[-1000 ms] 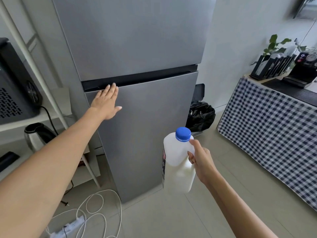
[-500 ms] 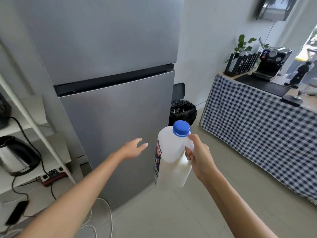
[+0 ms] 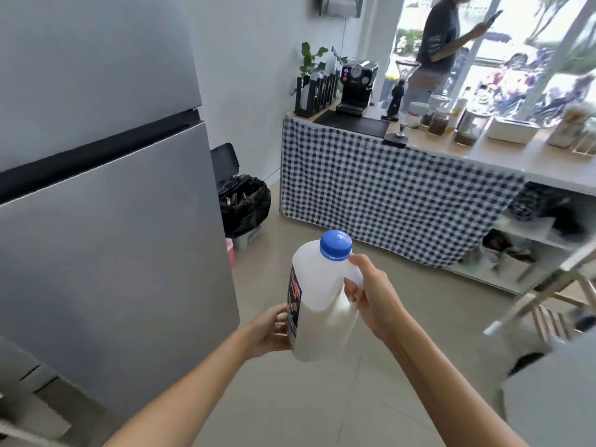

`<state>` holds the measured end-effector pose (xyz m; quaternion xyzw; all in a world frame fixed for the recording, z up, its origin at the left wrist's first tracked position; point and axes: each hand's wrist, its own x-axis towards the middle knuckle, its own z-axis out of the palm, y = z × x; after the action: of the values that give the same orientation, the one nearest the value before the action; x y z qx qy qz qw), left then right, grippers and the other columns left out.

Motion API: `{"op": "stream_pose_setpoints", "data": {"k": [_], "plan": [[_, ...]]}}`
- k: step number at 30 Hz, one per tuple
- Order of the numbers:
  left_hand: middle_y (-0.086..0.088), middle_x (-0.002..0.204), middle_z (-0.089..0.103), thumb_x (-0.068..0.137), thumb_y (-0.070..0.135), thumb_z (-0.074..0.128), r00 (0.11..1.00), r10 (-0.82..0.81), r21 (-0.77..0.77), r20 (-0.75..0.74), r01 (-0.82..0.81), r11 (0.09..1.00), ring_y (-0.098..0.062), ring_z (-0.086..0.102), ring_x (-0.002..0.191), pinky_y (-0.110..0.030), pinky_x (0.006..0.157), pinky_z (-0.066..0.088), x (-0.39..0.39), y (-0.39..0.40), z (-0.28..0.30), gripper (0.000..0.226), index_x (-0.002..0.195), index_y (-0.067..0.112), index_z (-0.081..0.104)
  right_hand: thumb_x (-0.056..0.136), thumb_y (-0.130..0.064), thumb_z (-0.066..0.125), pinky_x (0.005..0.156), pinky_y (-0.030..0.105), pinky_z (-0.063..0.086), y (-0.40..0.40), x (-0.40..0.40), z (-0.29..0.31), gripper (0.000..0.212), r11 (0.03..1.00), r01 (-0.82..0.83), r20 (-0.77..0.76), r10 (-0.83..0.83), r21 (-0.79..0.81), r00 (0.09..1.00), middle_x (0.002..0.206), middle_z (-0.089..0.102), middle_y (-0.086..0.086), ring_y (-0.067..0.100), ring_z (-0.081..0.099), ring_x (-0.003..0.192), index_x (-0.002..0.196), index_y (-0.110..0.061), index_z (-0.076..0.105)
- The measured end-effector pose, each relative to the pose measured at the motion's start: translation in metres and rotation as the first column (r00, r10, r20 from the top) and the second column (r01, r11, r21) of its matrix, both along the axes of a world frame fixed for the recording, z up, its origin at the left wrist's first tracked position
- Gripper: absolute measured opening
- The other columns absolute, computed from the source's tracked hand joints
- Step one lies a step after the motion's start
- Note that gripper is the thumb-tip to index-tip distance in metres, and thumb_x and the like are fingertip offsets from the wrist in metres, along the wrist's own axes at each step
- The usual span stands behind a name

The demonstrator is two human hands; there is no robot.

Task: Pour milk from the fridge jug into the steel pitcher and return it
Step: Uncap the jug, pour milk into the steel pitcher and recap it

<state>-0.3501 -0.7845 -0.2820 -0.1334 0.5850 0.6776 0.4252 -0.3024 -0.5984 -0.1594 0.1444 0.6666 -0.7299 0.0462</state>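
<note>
The milk jug [image 3: 322,301] is carried in mid-air beside the shut fridge [image 3: 113,221], its handle grasped by the right hand [image 3: 375,301], its lower side cupped by the left hand [image 3: 271,330]. It should be kept upright, 2 grips retained, until the surface [image 3: 451,150] is reached (blue cap [image 3: 335,245] on). No steel pitcher can be made out there; its far end is blurred.
</note>
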Motion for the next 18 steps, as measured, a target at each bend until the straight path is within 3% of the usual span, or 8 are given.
{"op": "stream_pose_setpoints", "data": {"k": [3,8,13,18], "plan": [[0.006,0.037,0.038,0.091,0.029,0.05,0.998,-0.059,-0.035,-0.031,0.058,0.998,-0.012,0.041,0.032,-0.026,0.056,0.048,0.0,0.031,0.004,0.059,0.034,0.022,0.037,0.09,-0.038,0.049,0.062,0.028,0.029,0.03,0.02,-0.002,0.031,0.997,0.074,-0.017,-0.073,0.01,0.997,0.059,0.032,0.002,0.01,0.036,0.051,0.087,-0.008,0.056],[0.006,0.035,0.032,0.09,0.03,0.053,0.978,-0.204,-0.079,-0.046,0.2,0.977,-0.012,0.031,0.029,-0.018,0.043,0.042,0.005,0.085,0.011,0.059,0.036,0.024,0.029,0.087,-0.044,0.041,0.07,0.033,0.037,0.076,0.069,-0.001,0.047,0.971,0.167,-0.069,-0.157,0.172,0.985,0.055,0.048,0.004,0.018,0.043,0.057,0.049,-0.019,0.052],[0.005,0.032,0.037,0.092,0.029,0.049,0.928,-0.37,-0.114,-0.046,0.363,0.925,-0.012,0.035,0.024,-0.013,0.036,0.038,0.026,0.144,0.01,0.066,0.029,0.021,0.033,0.095,-0.035,0.04,0.065,0.03,0.034,0.109,0.129,-0.01,0.041,0.915,0.386,-0.07,-0.38,0.116,0.922,0.054,0.048,0.004,0.018,0.042,0.054,0.067,-0.007,0.052],[0.004,0.031,0.039,0.093,0.03,0.048,0.837,-0.546,-0.139,-0.04,0.537,0.832,-0.012,0.036,0.022,-0.011,0.035,0.037,0.072,0.207,0.011,0.07,0.026,0.018,0.036,0.096,-0.034,0.039,0.07,0.034,0.033,0.134,0.203,-0.012,0.04,0.808,0.577,-0.049,-0.575,0.121,0.816,0.057,0.048,0.006,0.018,0.042,0.056,0.073,-0.005,0.054]]}}
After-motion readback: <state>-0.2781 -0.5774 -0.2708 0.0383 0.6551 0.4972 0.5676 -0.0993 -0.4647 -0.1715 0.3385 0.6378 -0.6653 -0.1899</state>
